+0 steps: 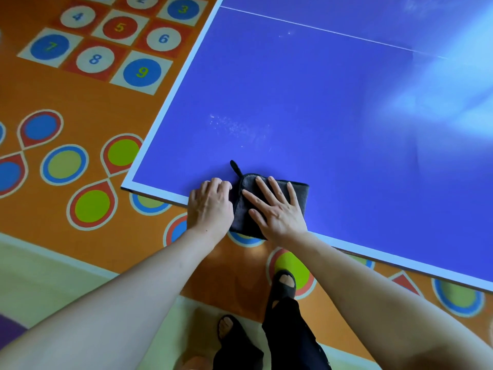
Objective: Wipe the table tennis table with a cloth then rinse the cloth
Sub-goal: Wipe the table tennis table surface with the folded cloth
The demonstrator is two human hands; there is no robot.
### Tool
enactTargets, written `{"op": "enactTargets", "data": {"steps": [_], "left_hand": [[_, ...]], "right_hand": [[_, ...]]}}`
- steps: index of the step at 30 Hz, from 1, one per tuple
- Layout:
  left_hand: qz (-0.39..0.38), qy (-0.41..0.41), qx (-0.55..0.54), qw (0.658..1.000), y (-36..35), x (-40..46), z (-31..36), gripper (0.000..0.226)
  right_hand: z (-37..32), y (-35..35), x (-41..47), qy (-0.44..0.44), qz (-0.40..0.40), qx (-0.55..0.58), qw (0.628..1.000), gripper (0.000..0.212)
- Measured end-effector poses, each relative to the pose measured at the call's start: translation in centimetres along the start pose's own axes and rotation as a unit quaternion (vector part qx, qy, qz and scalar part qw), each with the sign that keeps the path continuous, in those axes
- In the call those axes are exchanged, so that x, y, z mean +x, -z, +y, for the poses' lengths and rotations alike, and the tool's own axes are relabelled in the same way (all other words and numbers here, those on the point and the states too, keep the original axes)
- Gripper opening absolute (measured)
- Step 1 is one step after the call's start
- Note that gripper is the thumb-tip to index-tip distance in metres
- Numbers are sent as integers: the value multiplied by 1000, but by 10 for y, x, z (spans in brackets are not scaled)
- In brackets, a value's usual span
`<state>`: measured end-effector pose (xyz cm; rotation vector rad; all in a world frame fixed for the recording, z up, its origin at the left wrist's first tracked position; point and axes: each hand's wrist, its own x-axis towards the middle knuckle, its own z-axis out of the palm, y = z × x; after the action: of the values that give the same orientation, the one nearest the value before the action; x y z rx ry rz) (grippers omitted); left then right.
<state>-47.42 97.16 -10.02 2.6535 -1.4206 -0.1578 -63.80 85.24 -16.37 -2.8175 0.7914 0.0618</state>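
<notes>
pressing right hand flat on cloth, loop pointing away

Right hand lies flat, fingers spread; left hand curled.

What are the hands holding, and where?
The right hand presses flat on the cloth's middle. The left hand has curled fingers at its left edge; whether it grips cannot be told.

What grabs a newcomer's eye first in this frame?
The big blue table tennis table fills the upper right, with a dusty white smear near its middle. At its near edge the right hand presses flat on a dark cloth, and the left hand curls at the cloth's left side. Left of it, a bright orange floor mat shows numbered circles.
</notes>
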Motion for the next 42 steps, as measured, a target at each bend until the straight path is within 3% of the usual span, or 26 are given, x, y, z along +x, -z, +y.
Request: {"op": "enactTargets", "data": {"steps": [9, 24, 29, 36, 42], "left_hand": [[13, -15, 30, 999, 1, 108, 8, 29], [-29, -5, 51, 998, -10, 396, 55, 34], [-45, -8, 82, 996, -13, 472, 54, 52], [-111, 0, 138, 984, -24, 492, 60, 68], [-141, -17, 145, 979, -17, 500, 58, 68]], "right_hand": [[64, 23, 102, -30, 10, 17, 999, 54], [246, 84, 377, -41, 5, 20, 999, 56], [296, 103, 466, -50, 8, 26, 998, 55], [333, 124, 554, -41, 8, 27, 999, 55], [332, 126, 560, -50, -17, 6, 999, 56]]}}
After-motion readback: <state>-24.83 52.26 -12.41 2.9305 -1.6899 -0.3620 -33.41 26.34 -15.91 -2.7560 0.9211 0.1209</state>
